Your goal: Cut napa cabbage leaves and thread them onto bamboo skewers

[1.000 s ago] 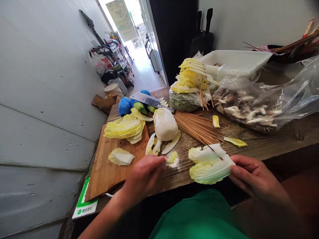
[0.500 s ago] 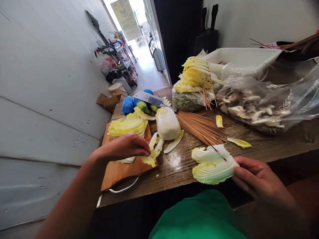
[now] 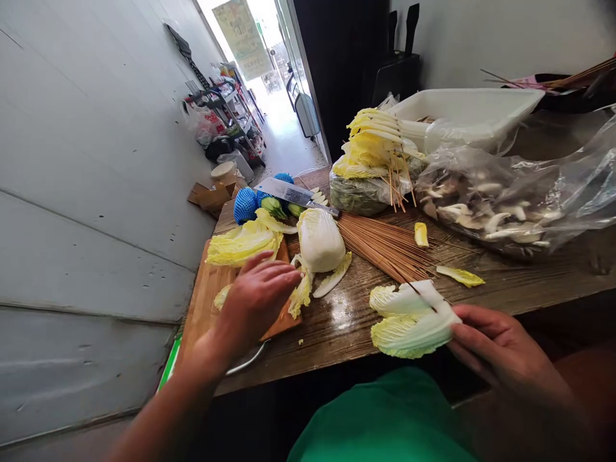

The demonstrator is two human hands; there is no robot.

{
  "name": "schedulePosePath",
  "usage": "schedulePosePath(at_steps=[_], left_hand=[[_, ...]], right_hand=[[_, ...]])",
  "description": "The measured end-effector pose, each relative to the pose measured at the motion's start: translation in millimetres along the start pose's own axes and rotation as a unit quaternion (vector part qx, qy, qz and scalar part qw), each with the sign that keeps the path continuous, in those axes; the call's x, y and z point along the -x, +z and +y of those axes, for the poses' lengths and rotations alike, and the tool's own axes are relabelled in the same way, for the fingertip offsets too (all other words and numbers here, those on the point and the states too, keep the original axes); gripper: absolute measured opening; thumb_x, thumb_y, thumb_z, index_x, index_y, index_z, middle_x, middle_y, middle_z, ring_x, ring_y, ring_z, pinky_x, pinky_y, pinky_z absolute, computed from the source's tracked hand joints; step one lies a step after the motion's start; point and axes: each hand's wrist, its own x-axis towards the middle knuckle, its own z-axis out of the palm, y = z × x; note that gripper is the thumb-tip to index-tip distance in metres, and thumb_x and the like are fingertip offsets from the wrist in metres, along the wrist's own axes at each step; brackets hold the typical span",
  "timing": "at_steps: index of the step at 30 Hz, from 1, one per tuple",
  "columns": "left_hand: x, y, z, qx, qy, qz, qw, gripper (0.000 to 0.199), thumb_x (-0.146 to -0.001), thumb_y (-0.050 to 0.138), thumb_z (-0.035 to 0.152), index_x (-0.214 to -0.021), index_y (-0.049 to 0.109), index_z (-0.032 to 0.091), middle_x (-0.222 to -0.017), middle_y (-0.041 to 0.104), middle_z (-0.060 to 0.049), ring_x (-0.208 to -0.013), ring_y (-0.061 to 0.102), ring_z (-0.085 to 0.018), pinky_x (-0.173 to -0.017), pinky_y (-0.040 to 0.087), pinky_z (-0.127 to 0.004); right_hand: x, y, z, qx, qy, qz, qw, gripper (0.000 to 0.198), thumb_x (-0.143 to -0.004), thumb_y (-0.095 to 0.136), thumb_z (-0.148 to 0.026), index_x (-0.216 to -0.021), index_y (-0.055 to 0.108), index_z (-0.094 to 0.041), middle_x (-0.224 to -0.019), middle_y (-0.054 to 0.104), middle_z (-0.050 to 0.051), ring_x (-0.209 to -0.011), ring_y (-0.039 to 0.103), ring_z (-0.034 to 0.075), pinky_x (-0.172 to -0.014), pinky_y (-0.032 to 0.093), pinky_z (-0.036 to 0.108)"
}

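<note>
Weathered brown wooden table (image 3: 346,337) takes up the lower half of the view. On its left end sits a flat tan wooden cutting board (image 3: 205,308), and just to the right of that a stout white-and-pale-yellow cabbage head (image 3: 321,242), cut face toward the person. A fan of thin brown wooden skewers (image 3: 389,247) runs from behind the cabbage toward the right hand's side. On the board's far part lies a heap of frilly yellow cabbage leaves (image 3: 245,240). Left hand (image 3: 255,295): over the board's near right part, palm down, fingers extended toward a torn yellow-edged leaf piece (image 3: 302,295) beside the cabbage; underside hidden, so I cannot tell whether it grips anything. Right hand (image 3: 495,346): thumb and fingers pinch the white base of a pale green-white cabbage leaf with two frilled lobes (image 3: 414,330), held just over the table's near edge. Key relation: the leaf's long axis runs roughly level, leftward from the pinch, frilled end facing the left hand. One dark thin stick (image 3: 421,295) slants across its upper lobe. The heap lies nearer the left hand, well apart from the right.
</note>
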Motion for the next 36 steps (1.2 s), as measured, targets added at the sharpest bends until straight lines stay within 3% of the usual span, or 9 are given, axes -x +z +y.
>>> schedulePosePath(at_steps=[6, 9, 13, 17, 22, 26, 30, 36], left_hand=[[24, 59, 43, -0.164, -0.037, -0.015, 0.986, 0.030, -0.085, 0.043, 0.010, -0.109, 0.060, 0.017, -0.099, 0.067, -0.008, -0.098, 0.057, -0.022, -0.089, 0.033, -0.040], [18, 76, 47, -0.198, -0.080, -0.027, 0.977, 0.026, -0.081, 0.045, 0.005, -0.097, 0.064, 0.014, -0.091, 0.066, -0.010, -0.091, 0.058, -0.024, -0.086, 0.035, -0.040], [11, 63, 39, -0.107, -0.097, -0.017, 0.989, 0.019, -0.081, 0.050, 0.012, -0.085, 0.067, 0.019, -0.100, 0.065, -0.011, -0.097, 0.057, -0.026, -0.089, 0.037, -0.046], [18, 20, 17, 0.131, -0.096, -0.050, 0.985, 0.024, -0.084, 0.049, 0.019, -0.099, 0.067, 0.023, -0.098, 0.070, -0.005, -0.089, 0.064, -0.019, -0.080, 0.049, -0.034], [39, -28, -6, 0.372, -0.219, -0.039, 0.901, 0.019, -0.078, 0.060, 0.026, -0.093, 0.071, 0.023, -0.095, 0.071, -0.004, -0.089, 0.065, -0.021, -0.080, 0.052, -0.031], [52, -39, -14, 0.402, -0.327, 0.016, 0.855, 0.024, -0.074, 0.064, 0.030, -0.095, 0.070, 0.020, -0.092, 0.072, -0.007, -0.083, 0.066, -0.024, -0.071, 0.055, -0.033], [54, -36, -21, 0.483, -0.331, 0.040, 0.809, 0.017, -0.070, 0.067, 0.029, -0.082, 0.068, 0.017, -0.100, 0.069, -0.012, -0.094, 0.063, -0.028, -0.082, 0.051, -0.042], [41, -16, -18, 0.671, -0.310, 0.007, 0.673, 0.008, -0.063, 0.063, 0.022, -0.066, 0.061, 0.016, -0.091, 0.070, -0.012, -0.076, 0.067, -0.027, -0.073, 0.052, -0.043]], right_hand=[[1, 4, 0, -0.004, -0.003, -0.020, 1.000, 0.025, -0.076, 0.065, -0.042, -0.086, 0.065, -0.019, -0.041, 0.036, -0.006, -0.034, 0.021, 0.004, -0.033, 0.009, 0.020], [1, 7, 0, 0.006, -0.013, -0.028, 0.999, 0.029, -0.076, 0.064, -0.044, -0.086, 0.063, -0.017, -0.041, 0.035, -0.007, -0.034, 0.022, 0.004, -0.033, 0.009, 0.019], [2, 7, 0, 0.017, -0.015, -0.025, 0.999, 0.030, -0.075, 0.064, -0.045, -0.084, 0.063, -0.016, -0.041, 0.035, -0.007, -0.034, 0.022, 0.003, -0.033, 0.009, 0.018], [4, 5, 0, 0.005, -0.019, -0.019, 1.000, 0.027, -0.076, 0.064, -0.043, -0.084, 0.063, -0.017, -0.041, 0.036, -0.007, -0.033, 0.021, 0.003, -0.031, 0.010, 0.018], [4, 8, -1, 0.011, -0.006, -0.015, 1.000, 0.027, -0.074, 0.065, -0.044, -0.083, 0.066, -0.019, -0.041, 0.034, -0.007, -0.034, 0.021, 0.005, -0.032, 0.011, 0.019], [2, 12, 0, 0.012, 0.000, -0.023, 1.000, 0.026, -0.074, 0.064, -0.044, -0.084, 0.066, -0.019, -0.041, 0.032, -0.007, -0.036, 0.021, 0.005, -0.033, 0.012, 0.019], [-2, 14, 2, 0.032, -0.006, -0.052, 0.998, 0.030, -0.077, 0.062, -0.045, -0.085, 0.063, -0.017, -0.042, 0.033, -0.007, -0.036, 0.021, 0.005, -0.033, 0.010, 0.019], [-26, 32, 5, 0.058, -0.023, -0.161, 0.985, 0.029, -0.080, 0.059, -0.043, -0.081, 0.060, -0.014, -0.041, 0.036, -0.008, -0.032, 0.025, 0.004, -0.032, 0.013, 0.018]])
